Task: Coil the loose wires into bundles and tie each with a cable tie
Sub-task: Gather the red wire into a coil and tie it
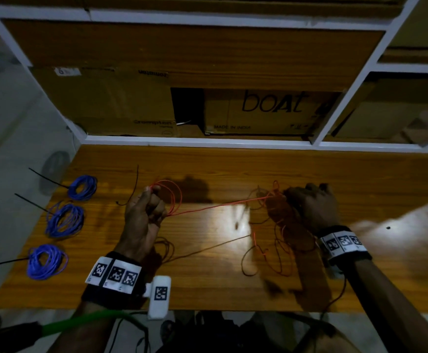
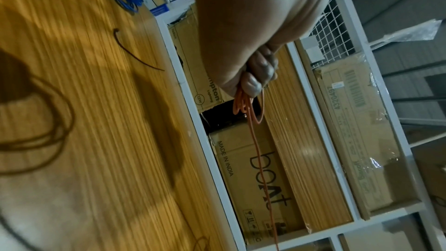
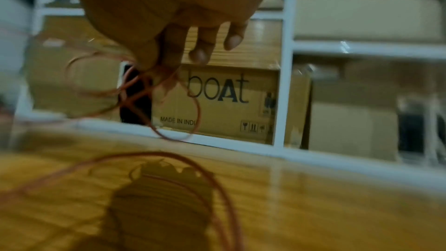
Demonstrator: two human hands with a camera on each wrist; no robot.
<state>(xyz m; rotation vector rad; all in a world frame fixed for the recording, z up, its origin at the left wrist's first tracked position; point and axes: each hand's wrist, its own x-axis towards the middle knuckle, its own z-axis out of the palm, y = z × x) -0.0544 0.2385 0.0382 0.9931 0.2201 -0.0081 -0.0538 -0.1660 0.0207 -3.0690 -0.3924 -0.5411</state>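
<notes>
I'm at a wood-grain table (image 1: 233, 169) w/ a white front rail, facing a white-framed rack of cardboard boxes; one box (image 1: 263, 110) reads "boat". Room's dim, w/ a bright glare patch mid-table. Count: 3 blue coils (image 1: 66, 220) in a row down the table's left edge, each w/ a black tie tail sticking out left; 1 loose black tie (image 1: 131, 189) lying just beyond my left hand; 1 red wire (image 1: 215, 206) running taut btwn my hands. My left hand (image 1: 144, 215) is fisted, thumb and fingers pinching a few red loops that stand up over the table. My right hand (image 1: 312, 202) pinches the far end of the strand at the thumb side, other fingers loose; the rest of the red wire is a tangle on the table under and near that wrist. Left wrist cam shows the pinch close up, plus wire mesh and a barcoded box in the rack, which the head cam misses. Right wrist cam is blurry but shows red loops dangling from my fingertips (image 3: 200, 56).
</notes>
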